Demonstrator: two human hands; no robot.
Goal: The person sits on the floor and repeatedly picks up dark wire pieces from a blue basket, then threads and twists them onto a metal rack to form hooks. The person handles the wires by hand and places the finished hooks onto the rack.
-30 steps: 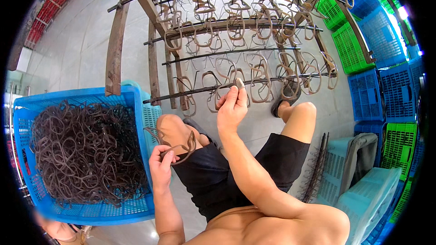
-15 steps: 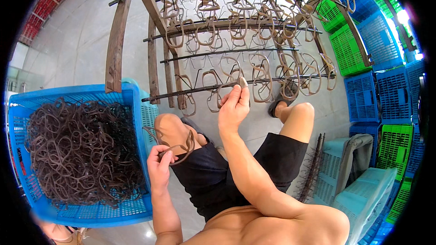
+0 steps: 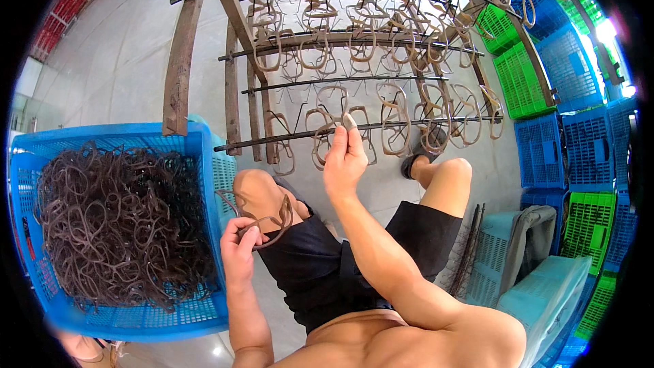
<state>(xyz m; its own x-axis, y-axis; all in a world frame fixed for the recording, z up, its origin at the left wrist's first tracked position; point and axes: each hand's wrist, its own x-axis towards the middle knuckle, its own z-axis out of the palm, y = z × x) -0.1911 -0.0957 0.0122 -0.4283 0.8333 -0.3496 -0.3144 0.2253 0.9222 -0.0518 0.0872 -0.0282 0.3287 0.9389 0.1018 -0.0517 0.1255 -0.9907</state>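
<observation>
My left hand (image 3: pixel 238 249) is closed round a dark brown eyeglass frame (image 3: pixel 285 218), held above my thigh beside the blue basket. Farther forward, my right hand (image 3: pixel 346 157) is raised at the lowest front rod (image 3: pixel 286 138) of the rack. Its thumb and index finger pinch a lighter brown eyeglass frame (image 3: pixel 323 99), whose loop rises above the rod; a pale cover sits on the index fingertip. Where this frame meets the rod is partly hidden by the fingers. Similar eyeglass frames (image 3: pixel 395 119) hang along the same rod to the right.
A blue basket (image 3: pixel 136 330) heaped with dark eyeglass frames (image 3: pixel 122 225) stands at my left. The wooden rack (image 3: pixel 178 68) carries several black rods of hanging frames. Blue and green crates (image 3: pixel 521 78) are stacked at right. Spiked rods (image 3: pixel 470 252) lean by a light-blue crate (image 3: pixel 494 252).
My right hand has shifted slightly left along the rod, and the eyeglass frame at its fingers has moved left with it. My left hand stays in place with its frame.
</observation>
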